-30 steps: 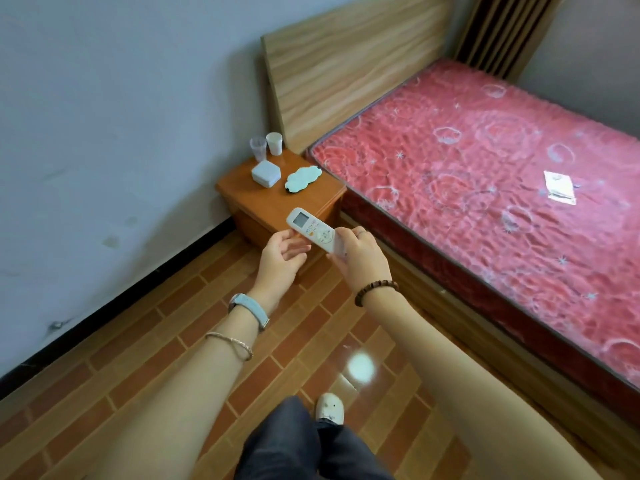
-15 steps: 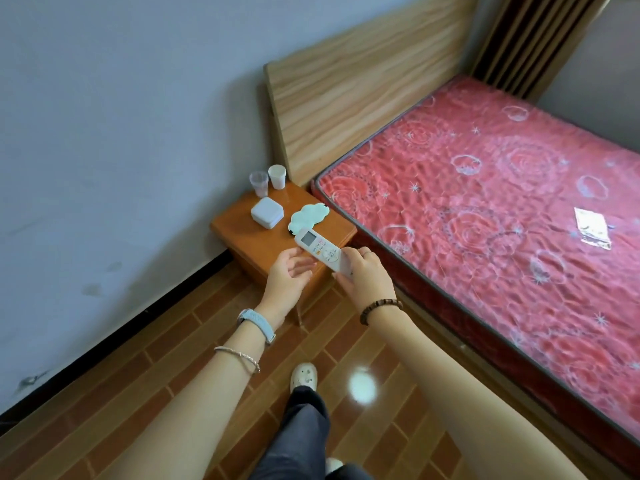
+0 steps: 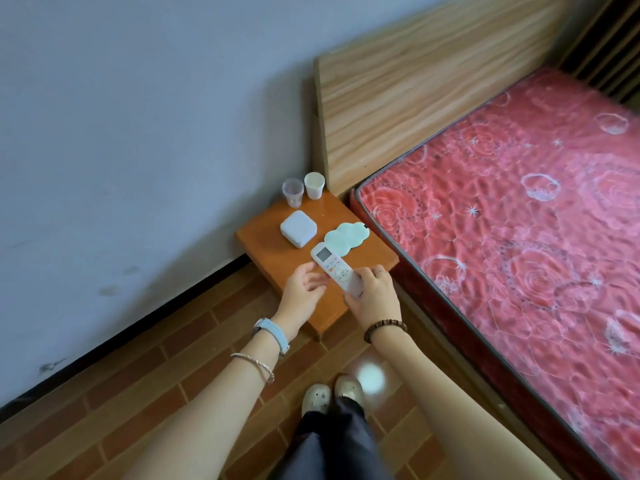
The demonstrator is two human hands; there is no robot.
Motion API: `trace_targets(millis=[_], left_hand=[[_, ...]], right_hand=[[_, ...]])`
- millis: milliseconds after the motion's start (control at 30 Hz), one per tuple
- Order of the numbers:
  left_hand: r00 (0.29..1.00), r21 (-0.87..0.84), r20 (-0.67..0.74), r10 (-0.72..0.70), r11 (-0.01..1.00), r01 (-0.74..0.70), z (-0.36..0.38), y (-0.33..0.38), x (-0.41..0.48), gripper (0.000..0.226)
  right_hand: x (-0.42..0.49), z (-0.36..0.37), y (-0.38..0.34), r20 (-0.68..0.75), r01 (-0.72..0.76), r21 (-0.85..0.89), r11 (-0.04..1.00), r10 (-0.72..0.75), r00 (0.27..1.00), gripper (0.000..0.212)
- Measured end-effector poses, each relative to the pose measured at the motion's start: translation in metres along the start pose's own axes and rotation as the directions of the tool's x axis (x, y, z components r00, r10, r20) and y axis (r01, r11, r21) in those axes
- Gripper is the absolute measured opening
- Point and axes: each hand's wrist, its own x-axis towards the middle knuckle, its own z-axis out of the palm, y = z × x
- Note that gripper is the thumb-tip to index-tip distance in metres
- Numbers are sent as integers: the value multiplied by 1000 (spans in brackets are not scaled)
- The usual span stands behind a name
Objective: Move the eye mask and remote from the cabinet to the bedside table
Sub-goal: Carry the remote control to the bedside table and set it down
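Remote (image 3: 335, 270) held over tabletop (image 3: 263, 247) at frame centre, lower end clasped in right hand (image 3: 372, 292) grip. Left hand (image 3: 302, 289) loosely open, fingertips beside remote. Eye mask (image 3: 347, 237) laid flat on tabletop, just above remote.

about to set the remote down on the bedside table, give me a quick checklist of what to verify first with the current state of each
1. Remote held securely: ok, the right hand grips its lower end, the left hand is open beside it.
2. Remote over the bedside table: ok, it hangs above the front part of the top.
3. Eye mask already on the table: ok, it lies flat near the bed side.
4. Free spot to land: ok, bare wood shows in front of the white box.
5. Remote clear of the eye mask: cannot tell, their ends overlap in this view.
6. Cups out of the way: ok, at the back corner.
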Motion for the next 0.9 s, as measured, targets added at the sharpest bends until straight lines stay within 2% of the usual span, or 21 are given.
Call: trace_targets(millis=[300, 633, 900], left_hand=[[974, -137, -165, -157, 981, 135, -21, -65, 78, 52], [957, -138, -231, -176, 980, 147, -28, -166, 182, 51], [940, -129, -278, -199, 977, 169, -20, -227, 223, 49]], right_hand=[[91, 108, -7, 161, 59, 9, 998, -60, 985, 43], [163, 239, 22, 165, 80, 57, 995, -89, 982, 45], [175, 297, 46, 208, 10, 64, 998, -24, 978, 43]])
